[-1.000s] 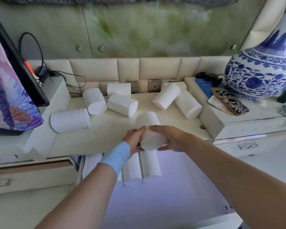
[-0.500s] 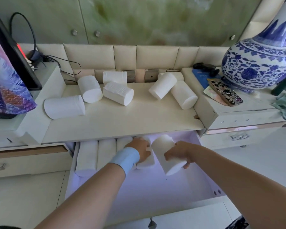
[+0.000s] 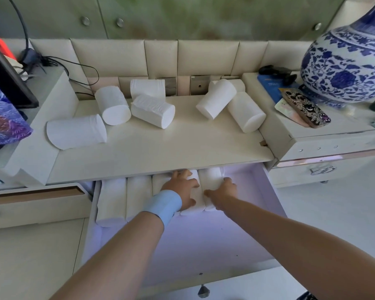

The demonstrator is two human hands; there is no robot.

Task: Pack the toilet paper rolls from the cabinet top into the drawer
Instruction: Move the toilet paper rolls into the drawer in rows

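Note:
Several white toilet paper rolls lie loose on the cream cabinet top [image 3: 171,146], among them one at the left [image 3: 76,132], one squashed in the middle [image 3: 153,113] and one at the right [image 3: 246,114]. Below, the open drawer [image 3: 204,241] holds a row of rolls [image 3: 112,200] along its back. My right hand [image 3: 223,191] grips the rightmost roll [image 3: 210,176] of that row, which lies down against its neighbour. My left hand [image 3: 180,187], with a blue wristband, lies flat with fingers spread on the rolls beside it.
A large blue-and-white vase [image 3: 346,68], a patterned phone [image 3: 305,110] and a blue booklet [image 3: 268,83] sit on the raised right section. A dark screen [image 3: 7,79] and cables stand at the left. Shut drawers flank the open one [image 3: 30,204]. The drawer's front and right parts are bare.
Both hands carried one roll down from above the cabinet top into the drawer. The right hand has now laid it at the right end of the row, with the left hand on the neighbouring rolls.

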